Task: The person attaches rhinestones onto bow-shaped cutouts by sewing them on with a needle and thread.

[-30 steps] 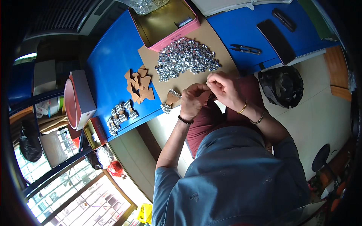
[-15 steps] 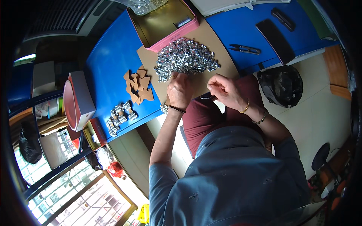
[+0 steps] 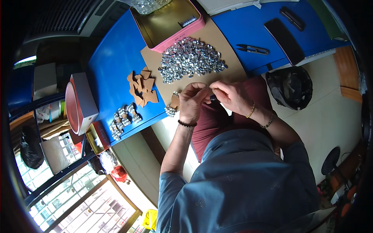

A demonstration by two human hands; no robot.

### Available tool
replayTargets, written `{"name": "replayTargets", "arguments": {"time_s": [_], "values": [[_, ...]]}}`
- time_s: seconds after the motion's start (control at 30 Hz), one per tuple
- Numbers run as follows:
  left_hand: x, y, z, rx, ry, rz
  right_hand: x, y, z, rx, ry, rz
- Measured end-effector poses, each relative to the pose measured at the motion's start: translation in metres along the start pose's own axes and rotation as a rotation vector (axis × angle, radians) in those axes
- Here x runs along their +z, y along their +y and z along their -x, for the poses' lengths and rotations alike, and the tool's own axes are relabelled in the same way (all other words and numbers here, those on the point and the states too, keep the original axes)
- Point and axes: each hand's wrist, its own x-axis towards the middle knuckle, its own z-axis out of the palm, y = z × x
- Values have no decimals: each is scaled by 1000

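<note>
My left hand [image 3: 192,101] and right hand [image 3: 232,96] meet fingertip to fingertip at the near edge of a brown board [image 3: 155,64]. Both are closed in a pinch; whatever lies between the fingertips is too small to make out. Just beyond them spreads a heap of shiny silver beads [image 3: 190,60]. Close to my left wrist sits a brown piece edged with silver beads [image 3: 171,110], partly hidden by the hand. Several plain brown cut pieces [image 3: 143,88] lie to the left. Nearer the table's edge are beaded pieces [image 3: 125,118] in a cluster.
A pink open tin [image 3: 180,37] stands behind the heap. On the blue table [image 3: 110,66], right of the board, lie thread snips [image 3: 252,49], a dark phone-like slab [image 3: 284,42] and a black case [image 3: 292,18]. A black-bagged bin [image 3: 289,88] stands on the floor at right.
My left hand has pulled back from the bead heap and moved right to meet my right hand, which shifted slightly left. The beaded piece beside the left wrist shows more now.
</note>
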Motion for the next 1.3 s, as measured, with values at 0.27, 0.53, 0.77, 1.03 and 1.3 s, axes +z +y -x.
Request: {"name": "replayTargets", "arguments": {"time_s": [0.27, 0.53, 0.77, 1.03, 1.3], "values": [[-4, -8, 2, -8, -3, 127, 1, -1, 3, -4, 13, 33], [-4, -9, 5, 16, 30, 114, 2, -2, 3, -18, 14, 26], [1, -11, 8, 217, 72, -115, 8, 6, 0, -16, 15, -150], [16, -20, 19, 576, -39, -491, -13, -3, -4, 577, -350, -639], [-12, 6, -11, 1017, 18, -1222, -2, -2, 3, 430, 50, -518]]}}
